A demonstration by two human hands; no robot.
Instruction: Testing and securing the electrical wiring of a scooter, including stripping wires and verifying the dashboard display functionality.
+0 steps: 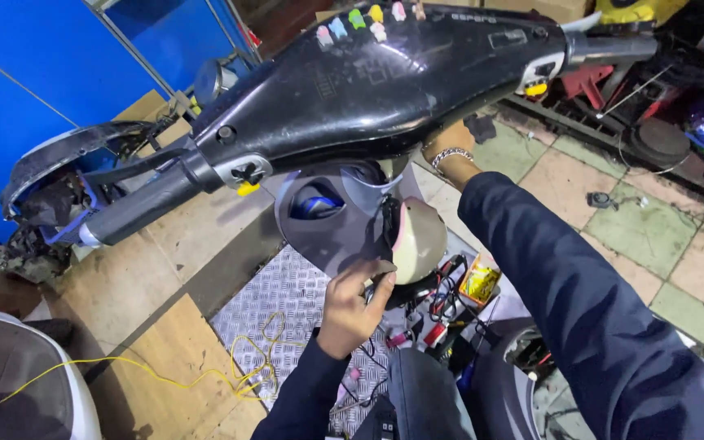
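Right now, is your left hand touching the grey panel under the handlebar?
Touching. The head view shows the left hand with its fingertips pinching the lower edge of the grey panel, no gap visible.

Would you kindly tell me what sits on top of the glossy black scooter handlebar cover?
A row of small pastel-coloured clips or figures sits along the top edge of the glossy black scooter handlebar cover. The right hand reaches beneath the cover, its fingers hidden.
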